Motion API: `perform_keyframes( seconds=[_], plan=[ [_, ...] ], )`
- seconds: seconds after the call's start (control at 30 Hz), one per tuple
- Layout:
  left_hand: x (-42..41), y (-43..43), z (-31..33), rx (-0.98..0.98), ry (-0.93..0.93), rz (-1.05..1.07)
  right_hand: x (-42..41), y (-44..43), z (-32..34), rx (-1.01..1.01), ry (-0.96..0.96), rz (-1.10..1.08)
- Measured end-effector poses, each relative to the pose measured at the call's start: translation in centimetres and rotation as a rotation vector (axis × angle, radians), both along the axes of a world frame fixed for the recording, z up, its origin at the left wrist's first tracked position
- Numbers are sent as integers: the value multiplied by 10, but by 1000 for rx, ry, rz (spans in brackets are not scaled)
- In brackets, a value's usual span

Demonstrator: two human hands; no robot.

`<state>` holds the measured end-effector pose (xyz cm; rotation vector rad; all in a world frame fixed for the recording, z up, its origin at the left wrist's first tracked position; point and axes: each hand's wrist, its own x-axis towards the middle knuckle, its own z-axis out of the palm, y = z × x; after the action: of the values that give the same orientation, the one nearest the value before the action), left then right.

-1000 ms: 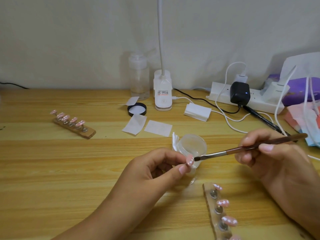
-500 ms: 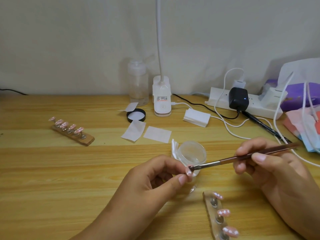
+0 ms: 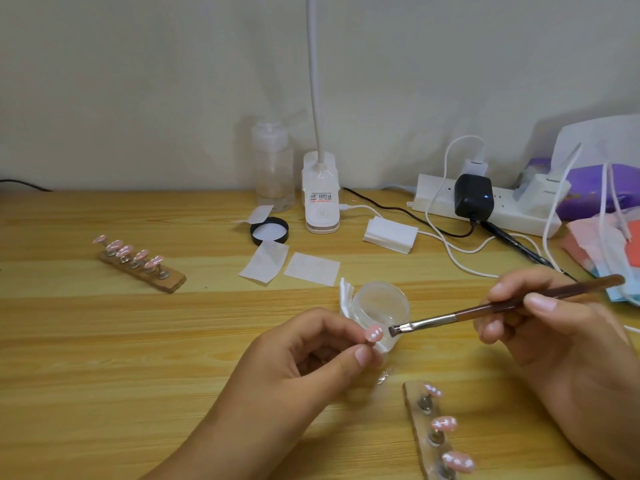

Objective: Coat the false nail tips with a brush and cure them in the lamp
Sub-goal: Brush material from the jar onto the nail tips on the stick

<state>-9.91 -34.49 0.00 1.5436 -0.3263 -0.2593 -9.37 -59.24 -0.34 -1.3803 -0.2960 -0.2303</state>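
- Head view, looking down at my wooden table (image 3: 104,341): my left hand (image 3: 304,362) is pinching one pink false nail tip (image 3: 374,333) between thumb and forefinger. It is holding the tip up off the table, in front of a clear jar (image 3: 379,303).
- My right hand (image 3: 554,337) is gripping a brown-handled flat brush (image 3: 502,306) like a pen. The bristles are hovering just beside the held tip's right edge; I cannot tell whether they are touching it.
- The held tip is shining and showing small white marks, so I am judging that I am partway through coating this one.
- At the lower right, near my right wrist, a wooden holder strip (image 3: 414,420) is carrying three more pink tips (image 3: 444,423) on metal pegs. The strip is running out of the frame, so there may be more.
- At the far left, well apart from my hands, a second wooden strip (image 3: 173,284) is carrying five pink tips (image 3: 128,251). I cannot tell whether those are coated.
- A white gooseneck lamp (image 3: 321,199) is standing at the back by the wall, its head out of the frame. No tip is lying near its base, so I am judging that curing has yet to come.
- Between the lamp and the jar, a black lid (image 3: 269,231) and loose white wipes (image 3: 265,261) are lying flat. A clear bottle (image 3: 273,168) is standing left of the lamp and a power strip (image 3: 485,209) is lying to its right.
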Motion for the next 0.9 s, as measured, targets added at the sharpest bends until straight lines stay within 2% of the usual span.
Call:
perform_keyframes(
  seconds=[0.43, 0.73, 0.9],
  plan=[
    [-1, 0, 1, -20, 22, 8, -5, 10, 6, -38, 44, 39],
    [-2, -1, 2, -23, 13, 3, -5, 10, 7, -89, 37, -41],
    [-2, -1, 1, 9, -13, -8, -2, 7, 7, -36, 12, -60]
  ],
)
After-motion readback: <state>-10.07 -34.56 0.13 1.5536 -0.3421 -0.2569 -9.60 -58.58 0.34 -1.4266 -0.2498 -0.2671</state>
